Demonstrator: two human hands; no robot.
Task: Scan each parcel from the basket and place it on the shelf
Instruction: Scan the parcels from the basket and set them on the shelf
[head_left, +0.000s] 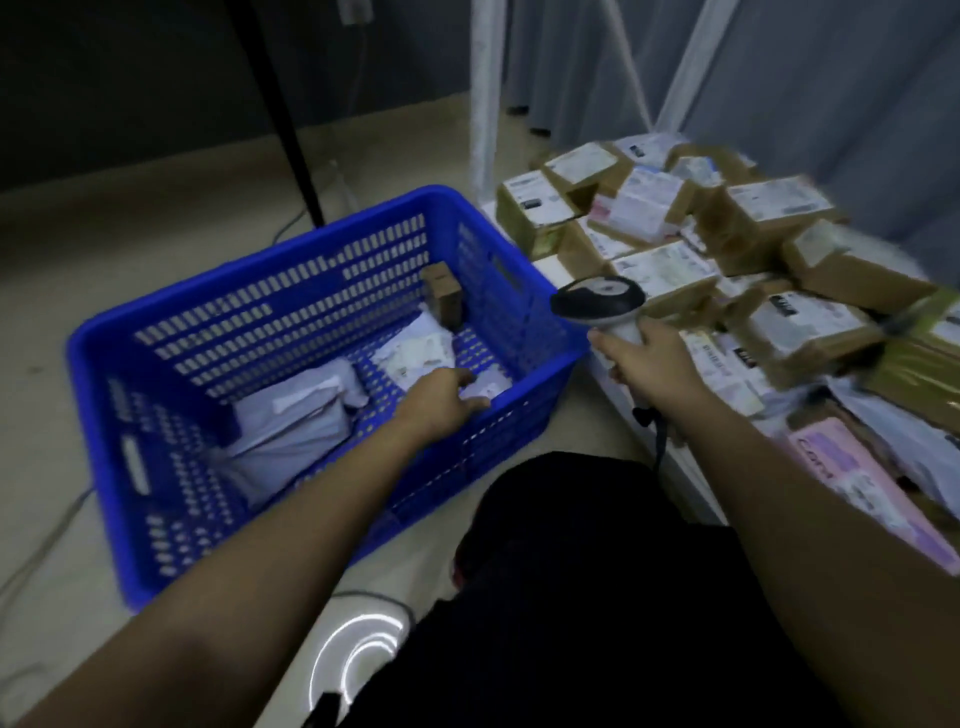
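The left hand (441, 402) reaches into the blue basket (156, 467) on the floor, its fingers curled down onto a small white parcel (485, 387) lying against the basket's right wall; whether they have closed round it or only rest on it cannot be told through the blur. The right hand (647, 358) grips the handle of the scanner (597, 296), whose head hangs over the gap between the basket and the low shelf (618, 410) to the right. Left in the basket are a grey mailer bag (291, 421) at the near left, another white packet (415, 353) in the middle and a small brown box (441, 296) standing at the far wall. The shelf already carries many labelled cartons (769, 218) and bags, packed close. To do this step well, the parcel should probably be pinched by an edge and lifted clear of the wall, then turned label-up toward the scanner head, held flat and steady so the code reads at once. After that, a bare spot on the crowded shelf needs choosing so nothing slides off.
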